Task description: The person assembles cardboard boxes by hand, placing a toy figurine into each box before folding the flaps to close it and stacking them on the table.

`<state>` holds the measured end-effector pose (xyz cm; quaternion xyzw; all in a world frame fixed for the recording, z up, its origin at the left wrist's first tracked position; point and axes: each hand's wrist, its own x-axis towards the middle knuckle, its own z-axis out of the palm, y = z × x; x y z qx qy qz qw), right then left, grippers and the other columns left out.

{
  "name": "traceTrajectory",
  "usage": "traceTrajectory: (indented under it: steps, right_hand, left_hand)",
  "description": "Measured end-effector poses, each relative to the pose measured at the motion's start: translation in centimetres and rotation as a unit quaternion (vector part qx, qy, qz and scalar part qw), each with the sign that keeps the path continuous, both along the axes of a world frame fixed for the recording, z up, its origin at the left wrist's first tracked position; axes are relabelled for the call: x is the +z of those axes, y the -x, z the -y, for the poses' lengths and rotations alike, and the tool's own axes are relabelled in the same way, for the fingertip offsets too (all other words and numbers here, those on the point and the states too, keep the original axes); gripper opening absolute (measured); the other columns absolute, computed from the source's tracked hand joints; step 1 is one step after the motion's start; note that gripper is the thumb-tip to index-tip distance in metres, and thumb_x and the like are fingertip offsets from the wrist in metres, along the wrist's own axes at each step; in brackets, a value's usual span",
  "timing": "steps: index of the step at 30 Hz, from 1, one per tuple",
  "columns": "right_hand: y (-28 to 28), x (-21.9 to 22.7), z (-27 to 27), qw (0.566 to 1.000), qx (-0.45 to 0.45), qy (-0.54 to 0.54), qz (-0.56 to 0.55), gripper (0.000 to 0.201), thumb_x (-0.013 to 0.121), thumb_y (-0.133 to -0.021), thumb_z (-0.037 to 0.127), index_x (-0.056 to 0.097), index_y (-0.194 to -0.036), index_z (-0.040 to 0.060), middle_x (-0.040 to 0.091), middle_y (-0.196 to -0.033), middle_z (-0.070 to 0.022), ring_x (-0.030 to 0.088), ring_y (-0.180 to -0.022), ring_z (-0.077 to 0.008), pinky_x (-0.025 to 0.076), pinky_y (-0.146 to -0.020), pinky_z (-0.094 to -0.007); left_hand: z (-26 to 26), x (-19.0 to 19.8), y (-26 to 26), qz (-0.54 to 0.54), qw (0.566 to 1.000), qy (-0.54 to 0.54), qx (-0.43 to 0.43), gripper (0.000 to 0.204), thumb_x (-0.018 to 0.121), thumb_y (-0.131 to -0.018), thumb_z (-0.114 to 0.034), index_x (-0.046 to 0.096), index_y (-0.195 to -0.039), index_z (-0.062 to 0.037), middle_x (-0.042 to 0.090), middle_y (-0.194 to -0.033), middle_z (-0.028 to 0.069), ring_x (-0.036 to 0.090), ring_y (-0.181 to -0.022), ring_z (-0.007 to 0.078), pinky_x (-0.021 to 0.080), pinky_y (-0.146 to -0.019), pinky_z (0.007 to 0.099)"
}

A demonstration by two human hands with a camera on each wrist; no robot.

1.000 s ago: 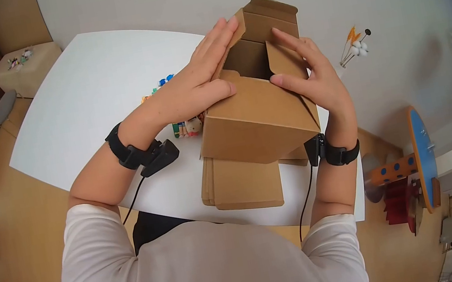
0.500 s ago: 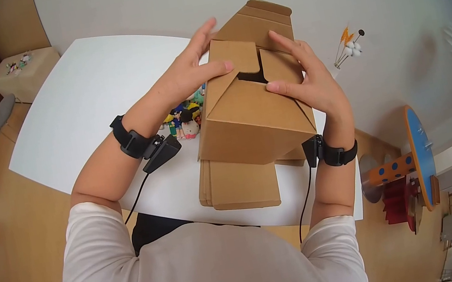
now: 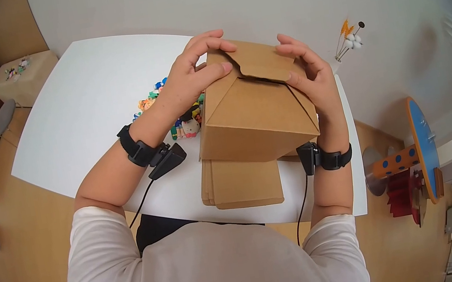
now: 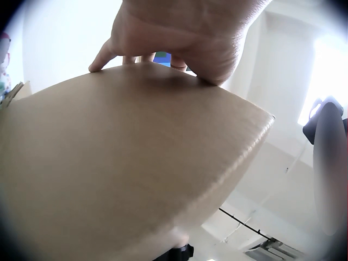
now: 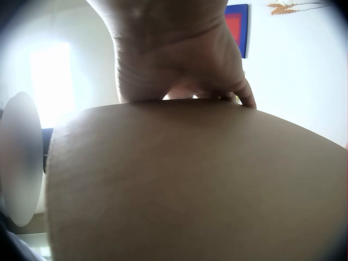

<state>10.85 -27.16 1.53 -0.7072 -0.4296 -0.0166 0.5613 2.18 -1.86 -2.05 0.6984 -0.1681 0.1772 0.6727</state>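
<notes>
Holding the cardboard box (image 3: 259,126) from its two sides, I have the fingers of my left hand (image 3: 193,74) and of my right hand (image 3: 314,74) bent over its top, grasping it. The box is toward the right edge of the table (image 3: 69,108), close to the near edge. The lid flap (image 3: 262,53) lies between my hands; its long front edge runs across from left to right, slightly toward me, with the dark gap (image 3: 260,79) just before it. My right thumb is nearer, touching this edge; my left thumb rests beside its other end. Half a second ago, the lid flap was raised behind the box; now it is folded down, and my left fingers have come onto its corner.
</notes>
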Motion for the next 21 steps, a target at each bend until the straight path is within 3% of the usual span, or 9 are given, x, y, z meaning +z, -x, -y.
traceTrajectory:
  steps: [4,7,8,11,14,17,21]
  right_hand:
    - [-0.3,0.3,0.3,0.999,0.033,0.010,-0.006,0.036,0.062,-0.081,0.007,0.071,-0.116,0.0042,0.053,-0.143,-0.0171,0.049,-0.132,-0.0294,0.037,-0.109,-0.0388]
    - [0.2,1.6,-0.2,0.997,0.023,0.034,-0.067,0.034,0.066,-0.085,0.015,0.070,-0.116,0.0032,0.055,-0.141,-0.0171,0.051,-0.129,-0.0298,0.038,-0.108,-0.0392]
    - [0.4,1.8,-0.5,0.997,0.005,0.066,-0.038,0.037,0.068,-0.085,0.019,0.069,-0.117,0.0028,0.056,-0.139,-0.0170,0.052,-0.127,-0.0295,0.039,-0.107,-0.0387]
    - [1.0,2.8,-1.1,0.986,-0.033,0.163,0.025,0.049,0.075,-0.083,0.029,0.065,-0.123,0.0019,0.060,-0.133,-0.0164,0.056,-0.121,-0.0282,0.042,-0.103,-0.0372]
    - [2.2,4.1,-1.8,0.968,-0.030,0.245,0.036,0.063,0.080,-0.079,0.036,0.061,-0.128,0.0021,0.063,-0.127,-0.0157,0.060,-0.115,-0.0269,0.046,-0.099,-0.0360]
    - [2.0,5.1,-2.0,0.955,-0.014,0.294,0.038,0.069,0.082,-0.077,0.035,0.058,-0.133,0.0037,0.065,-0.125,-0.0153,0.061,-0.113,-0.0260,0.048,-0.097,-0.0354]
    - [0.7,6.7,-2.2,0.926,0.026,0.375,0.040,0.078,0.084,-0.076,0.031,0.050,-0.141,0.0058,0.065,-0.125,-0.0147,0.062,-0.112,-0.0257,0.049,-0.097,-0.0356]
  left_hand:
    - [-0.4,0.0,0.3,0.002,0.999,-0.044,0.017,0.031,0.062,-0.092,-0.026,0.066,-0.120,-0.0126,0.034,-0.155,0.0155,0.030,-0.145,0.0290,0.033,-0.113,0.0410]
    - [-0.7,0.2,1.2,0.001,0.997,-0.073,0.012,0.038,0.060,-0.093,-0.032,0.063,-0.125,-0.0126,0.029,-0.158,0.0161,0.029,-0.146,0.0302,0.032,-0.114,0.0424]
    - [-0.8,0.2,1.5,0.002,0.997,-0.080,0.008,0.041,0.059,-0.093,-0.035,0.062,-0.127,-0.0127,0.027,-0.159,0.0164,0.029,-0.146,0.0306,0.033,-0.114,0.0430]
    - [-1.5,-1.0,1.7,0.040,0.991,-0.123,-0.018,0.078,0.064,-0.085,-0.061,0.047,-0.145,-0.0148,0.011,-0.164,0.0166,0.025,-0.148,0.0336,0.031,-0.115,0.0460]
    - [-2.5,-1.7,2.9,0.050,0.988,-0.125,-0.075,0.126,0.082,-0.061,-0.067,0.020,-0.159,-0.0172,-0.007,-0.164,0.0212,0.016,-0.151,0.0397,0.029,-0.116,0.0494]
    - [-3.4,-2.4,3.3,0.111,0.968,-0.211,-0.081,0.156,0.088,-0.042,-0.072,0.004,-0.161,-0.0177,-0.017,-0.163,0.0222,0.002,-0.152,0.0429,0.022,-0.119,0.0526]
    - [-1.9,-1.8,4.1,0.100,0.955,-0.273,-0.058,0.163,0.092,-0.035,-0.068,-0.001,-0.160,-0.0184,-0.020,-0.162,0.0229,-0.007,-0.151,0.0434,0.018,-0.119,0.0557]
